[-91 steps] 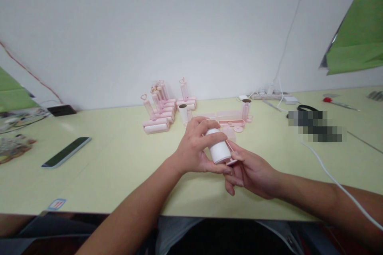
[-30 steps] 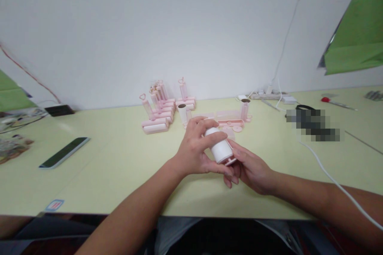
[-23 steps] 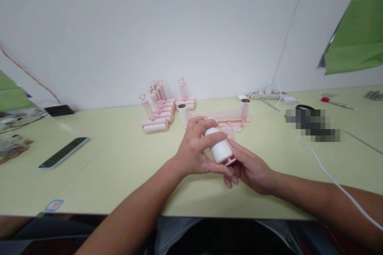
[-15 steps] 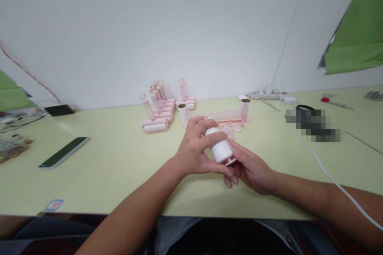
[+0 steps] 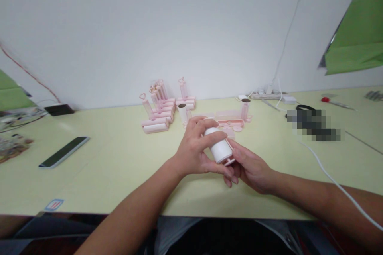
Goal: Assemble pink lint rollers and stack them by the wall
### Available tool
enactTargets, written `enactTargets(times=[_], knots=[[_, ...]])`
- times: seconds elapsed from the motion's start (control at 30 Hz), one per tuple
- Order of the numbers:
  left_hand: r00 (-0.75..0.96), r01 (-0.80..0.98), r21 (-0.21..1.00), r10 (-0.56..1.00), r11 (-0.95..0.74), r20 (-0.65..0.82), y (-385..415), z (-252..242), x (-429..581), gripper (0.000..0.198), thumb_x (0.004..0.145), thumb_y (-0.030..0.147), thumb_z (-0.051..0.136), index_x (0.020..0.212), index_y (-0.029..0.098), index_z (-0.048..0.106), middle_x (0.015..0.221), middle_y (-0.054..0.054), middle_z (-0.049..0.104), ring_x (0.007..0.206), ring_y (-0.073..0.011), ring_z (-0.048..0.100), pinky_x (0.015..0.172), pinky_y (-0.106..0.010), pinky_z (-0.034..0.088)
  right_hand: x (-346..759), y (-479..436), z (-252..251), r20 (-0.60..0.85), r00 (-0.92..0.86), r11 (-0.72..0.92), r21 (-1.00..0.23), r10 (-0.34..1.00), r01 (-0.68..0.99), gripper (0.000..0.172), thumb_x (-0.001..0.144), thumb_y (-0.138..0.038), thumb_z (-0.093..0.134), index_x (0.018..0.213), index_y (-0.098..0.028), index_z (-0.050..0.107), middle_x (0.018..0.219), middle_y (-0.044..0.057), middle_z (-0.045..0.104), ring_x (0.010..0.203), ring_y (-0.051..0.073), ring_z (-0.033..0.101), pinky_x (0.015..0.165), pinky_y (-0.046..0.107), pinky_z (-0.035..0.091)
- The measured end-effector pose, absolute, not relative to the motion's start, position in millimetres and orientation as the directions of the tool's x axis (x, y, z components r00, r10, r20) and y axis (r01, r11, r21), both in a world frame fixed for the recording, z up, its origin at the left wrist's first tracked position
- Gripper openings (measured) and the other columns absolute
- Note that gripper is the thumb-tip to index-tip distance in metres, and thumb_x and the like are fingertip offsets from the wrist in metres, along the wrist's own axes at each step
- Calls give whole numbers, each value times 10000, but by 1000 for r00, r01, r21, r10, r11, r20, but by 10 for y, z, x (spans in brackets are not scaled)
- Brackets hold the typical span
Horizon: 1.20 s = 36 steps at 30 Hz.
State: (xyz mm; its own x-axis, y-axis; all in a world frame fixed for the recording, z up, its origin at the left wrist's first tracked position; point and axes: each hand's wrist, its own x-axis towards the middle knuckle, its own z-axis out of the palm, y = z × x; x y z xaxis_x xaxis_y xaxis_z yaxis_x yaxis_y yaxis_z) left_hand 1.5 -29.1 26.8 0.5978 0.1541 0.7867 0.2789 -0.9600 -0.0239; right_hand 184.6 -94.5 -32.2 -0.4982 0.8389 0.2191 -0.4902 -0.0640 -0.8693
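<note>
A lint roller (image 5: 220,149) with a white paper roll and pink end pieces is tilted between my two hands above the table. My left hand (image 5: 197,143) wraps round the roll, fingers over the top and thumb below. At the roller's lower right end, my right hand (image 5: 251,167) is closed on its pink part, which the fingers partly hide. Just behind my hands lie a long pink casing (image 5: 230,123), a small pink disc (image 5: 237,129) and an upright white roll (image 5: 182,113). Another upright roll (image 5: 244,107) stands by a pink handle at the casing's right.
Several pink lint rollers (image 5: 154,125) with upright handles stand in a group at the back. A phone (image 5: 64,152) lies at left. On the right are a power strip (image 5: 267,96), a red-handled tool (image 5: 338,104), a blurred-out dark object (image 5: 317,125) and a white cable (image 5: 332,180).
Almost nothing differs. Both hands keep the same grip on the lint roller, with at most a very slight shift of it.
</note>
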Motion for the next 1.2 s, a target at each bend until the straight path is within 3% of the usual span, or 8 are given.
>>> enactTargets(times=[0.3,0.4,0.6,0.73,1.2], knots=[[604,290,-36,153,-956,782,-286,263,16,803,504,785,742,1069,218,680,1124,-138,609,1063,-295,545,998,-511,400,1853,-929,-349,224,-502,-57,-874,835,-483,541,941,-511,530,1371,-211,399,715,-14,598,523,124,555,524,260,496],[618,309,-55,157,-949,771,-292,272,9,790,514,786,736,1067,225,679,1120,-133,611,1061,-293,546,1012,-518,393,1864,-905,-337,230,-497,-44,-877,836,-479,576,872,-477,596,1355,-208,434,802,1,591,542,116,537,484,242,478],[701,325,-129,147,-937,698,-281,294,-49,738,572,745,738,1116,249,679,1200,-139,593,1165,-327,478,1056,-546,356,1932,-839,-248,163,-506,-10,-947,847,-322,413,779,-229,561,1189,-182,536,744,-7,578,555,122,529,471,221,457],[732,317,-173,124,-933,669,-287,315,-59,706,607,725,732,1127,252,671,1226,-142,589,1190,-337,464,1070,-564,343,1952,-823,-198,119,-508,-17,-967,853,-256,420,704,-116,495,1114,-185,551,706,-22,575,546,121,536,478,221,457],[731,306,-192,101,-932,674,-292,327,-45,685,615,705,745,1112,239,673,1215,-149,599,1201,-336,465,1068,-546,355,1946,-853,-167,122,-538,-60,-950,834,-308,448,728,-108,500,1166,-198,519,722,-26,585,551,117,536,504,230,477]])
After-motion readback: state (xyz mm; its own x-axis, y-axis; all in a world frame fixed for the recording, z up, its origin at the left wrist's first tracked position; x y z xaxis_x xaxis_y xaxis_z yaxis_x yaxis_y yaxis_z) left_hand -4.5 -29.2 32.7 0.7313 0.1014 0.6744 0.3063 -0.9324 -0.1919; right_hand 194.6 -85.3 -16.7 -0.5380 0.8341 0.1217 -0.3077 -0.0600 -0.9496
